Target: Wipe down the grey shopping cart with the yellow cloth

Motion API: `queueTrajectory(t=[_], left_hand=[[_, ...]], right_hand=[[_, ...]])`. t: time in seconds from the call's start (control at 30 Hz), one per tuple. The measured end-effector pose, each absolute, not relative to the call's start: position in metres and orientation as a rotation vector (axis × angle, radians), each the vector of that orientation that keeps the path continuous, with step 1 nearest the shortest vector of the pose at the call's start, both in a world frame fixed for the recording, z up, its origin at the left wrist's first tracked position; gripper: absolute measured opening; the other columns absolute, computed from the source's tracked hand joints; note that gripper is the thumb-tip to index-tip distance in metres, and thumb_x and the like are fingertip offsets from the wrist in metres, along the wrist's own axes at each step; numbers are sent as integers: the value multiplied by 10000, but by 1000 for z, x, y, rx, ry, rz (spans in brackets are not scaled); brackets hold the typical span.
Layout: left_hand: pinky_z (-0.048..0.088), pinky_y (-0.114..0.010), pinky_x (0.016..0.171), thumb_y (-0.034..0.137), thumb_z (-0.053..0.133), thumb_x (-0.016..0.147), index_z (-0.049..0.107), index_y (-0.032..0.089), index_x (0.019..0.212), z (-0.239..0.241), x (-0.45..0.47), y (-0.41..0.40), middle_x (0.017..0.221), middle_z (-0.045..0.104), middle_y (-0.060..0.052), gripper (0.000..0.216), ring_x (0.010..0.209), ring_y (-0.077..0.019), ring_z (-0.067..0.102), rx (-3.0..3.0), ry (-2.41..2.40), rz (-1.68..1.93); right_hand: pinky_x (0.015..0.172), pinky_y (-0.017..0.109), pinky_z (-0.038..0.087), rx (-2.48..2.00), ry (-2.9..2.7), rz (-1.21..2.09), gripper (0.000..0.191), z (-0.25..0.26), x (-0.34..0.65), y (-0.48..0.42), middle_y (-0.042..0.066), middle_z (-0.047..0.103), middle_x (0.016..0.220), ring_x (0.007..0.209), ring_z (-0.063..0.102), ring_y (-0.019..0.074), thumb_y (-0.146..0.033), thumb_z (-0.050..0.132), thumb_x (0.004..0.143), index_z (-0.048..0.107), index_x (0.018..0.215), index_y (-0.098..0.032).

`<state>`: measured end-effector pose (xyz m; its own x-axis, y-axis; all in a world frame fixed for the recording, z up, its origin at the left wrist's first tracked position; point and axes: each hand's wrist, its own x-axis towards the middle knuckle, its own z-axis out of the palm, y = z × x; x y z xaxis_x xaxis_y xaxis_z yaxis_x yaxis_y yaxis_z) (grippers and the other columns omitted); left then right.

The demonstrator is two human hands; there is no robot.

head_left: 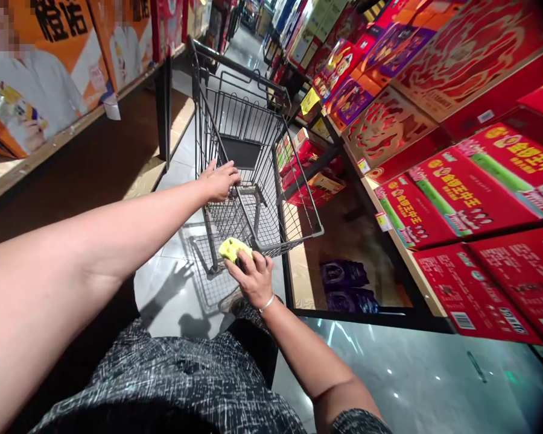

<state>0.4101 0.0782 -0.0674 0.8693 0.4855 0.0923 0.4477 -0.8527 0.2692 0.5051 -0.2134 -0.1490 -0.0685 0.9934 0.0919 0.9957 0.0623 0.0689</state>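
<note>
A black wire shopping cart stands in front of me, tilted in the view, with bare wire mesh showing inside its basket. My left hand rests on the cart's near left rim, its fingers curled over the bar. Lower down, my right hand pinches a bright yellow cloth against the rim close to the near corner. Part of the cloth is hidden behind the fingers. A thin light bracelet circles the right wrist.
Shelves of red gift boxes line the right side, with dark purple packs low beneath them. Orange printed cartons sit on the left shelf, whose black post stands near the cart. A grey tiled aisle runs ahead.
</note>
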Motion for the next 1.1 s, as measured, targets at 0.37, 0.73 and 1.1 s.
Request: queueTrajectory(t=[0.37, 0.73, 1.1], left_hand=[[161, -485, 1200, 398, 198, 1018, 575, 235, 1269, -65, 339, 13, 1354, 603, -26, 482, 1332, -210, 474, 2523, 395, 277], [291, -457, 1170, 503, 302, 984, 723, 212, 982, -109, 281, 2, 1224, 651, -65, 511, 1435, -252, 302, 2505, 471, 522], [271, -452, 1206, 161, 433, 806, 715, 180, 1082, -119, 280, 5, 1231, 647, -62, 395, 1455, -245, 268, 2473, 525, 686]], right_hand=[[944, 453, 349, -1943, -2445, -51, 507, -148, 421, -220, -48, 453, 1459, 1216, 371, 278, -312, 455, 986, 384, 1412, -578], [910, 452, 343, -2107, -2167, -322, 546, -94, 462, -191, 34, 433, 1448, 1180, 358, 293, -197, 483, 949, 448, 1412, -485], [875, 480, 421, -2270, -1787, -609, 392, -101, 548, -270, 114, 516, 1320, 1106, 433, 290, -200, 457, 949, 625, 1275, -338]])
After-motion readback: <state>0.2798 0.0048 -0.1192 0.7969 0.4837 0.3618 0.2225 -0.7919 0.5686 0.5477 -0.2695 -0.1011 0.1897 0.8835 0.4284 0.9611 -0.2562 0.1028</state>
